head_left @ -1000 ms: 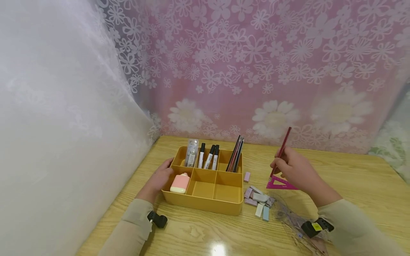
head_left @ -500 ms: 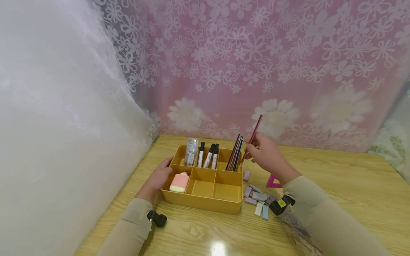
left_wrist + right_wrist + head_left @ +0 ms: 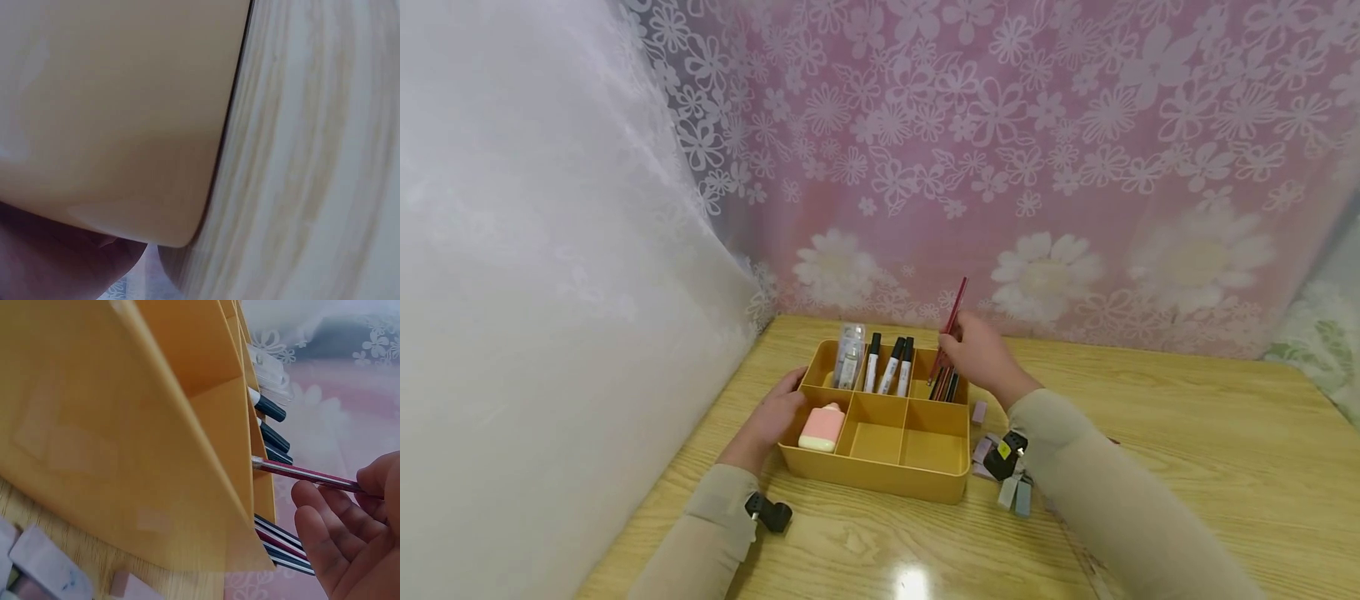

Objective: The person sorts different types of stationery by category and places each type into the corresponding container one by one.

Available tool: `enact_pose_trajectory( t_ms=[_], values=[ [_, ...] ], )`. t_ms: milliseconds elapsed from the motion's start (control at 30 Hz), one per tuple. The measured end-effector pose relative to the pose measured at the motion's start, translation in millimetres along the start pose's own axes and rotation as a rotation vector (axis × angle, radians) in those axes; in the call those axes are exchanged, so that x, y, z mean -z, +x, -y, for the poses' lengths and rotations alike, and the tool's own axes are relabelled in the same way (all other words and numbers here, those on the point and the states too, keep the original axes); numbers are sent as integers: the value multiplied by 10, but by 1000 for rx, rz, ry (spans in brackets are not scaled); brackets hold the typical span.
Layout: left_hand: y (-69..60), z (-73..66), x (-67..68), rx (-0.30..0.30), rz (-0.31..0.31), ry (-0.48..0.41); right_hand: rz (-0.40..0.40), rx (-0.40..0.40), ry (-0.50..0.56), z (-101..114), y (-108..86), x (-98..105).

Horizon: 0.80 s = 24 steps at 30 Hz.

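In the head view my right hand [image 3: 981, 350] pinches a red pencil [image 3: 958, 298] between thumb and fingers. The pencil's lower end dips into the back right compartment of a yellow desk organizer [image 3: 872, 477], beside several dark pencils [image 3: 946, 385]. The right wrist view shows the red pencil [image 3: 306, 475] slanting past the organizer's divider, apart from the other pencils [image 3: 284, 547]. My left hand [image 3: 778, 410] holds the organizer's left side, its thumb at the rim. In the left wrist view, part of that hand [image 3: 62, 265] lies against the organizer's wall [image 3: 119, 112].
Black-capped markers [image 3: 891, 367] stand in the back middle compartment, a clear plastic item [image 3: 850, 358] in the back left. A pink and cream bottle [image 3: 822, 429] lies front left. Several erasers [image 3: 1009, 490] lie right of the organizer, partly under the right wrist. A flowered curtain [image 3: 1037, 167] hangs behind the table.
My right hand has carried the red pencil leftward from beside the pink set square to the back right compartment, lowering its end inside. The left hand has stayed at the organizer.
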<state>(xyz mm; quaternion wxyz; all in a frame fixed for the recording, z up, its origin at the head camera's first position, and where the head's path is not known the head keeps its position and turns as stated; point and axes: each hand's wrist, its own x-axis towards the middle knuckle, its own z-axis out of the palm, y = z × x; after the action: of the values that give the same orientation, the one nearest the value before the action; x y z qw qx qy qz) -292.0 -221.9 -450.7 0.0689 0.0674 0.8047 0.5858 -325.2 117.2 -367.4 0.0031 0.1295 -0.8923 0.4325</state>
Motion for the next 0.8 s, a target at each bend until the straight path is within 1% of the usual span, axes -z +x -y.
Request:
enact_pose_trajectory(
  t_ms=[100, 167, 300, 467, 567, 700, 800],
  values=[
    [3, -4, 1, 9, 2, -9, 18, -3, 25, -7, 48, -51],
    [10, 6, 3, 11, 0, -18, 31, -14, 17, -13, 65, -74],
    [17, 10, 1, 12, -1, -15, 63, -32, -18, -15, 71, -86],
    [9, 6, 2, 7, -4, 6, 82, -19, -105, -23, 65, -73],
    [10, 6, 6, 14, 1, 3, 81, -30, -146, -27, 47, -56],
    [6, 2, 6, 23, 9, -16, 67, -33, -135, -57, 15, -19],
    [7, 6, 3, 17, 5, -24, 43, -21, -138, -86, -20, 30]
  ],
)
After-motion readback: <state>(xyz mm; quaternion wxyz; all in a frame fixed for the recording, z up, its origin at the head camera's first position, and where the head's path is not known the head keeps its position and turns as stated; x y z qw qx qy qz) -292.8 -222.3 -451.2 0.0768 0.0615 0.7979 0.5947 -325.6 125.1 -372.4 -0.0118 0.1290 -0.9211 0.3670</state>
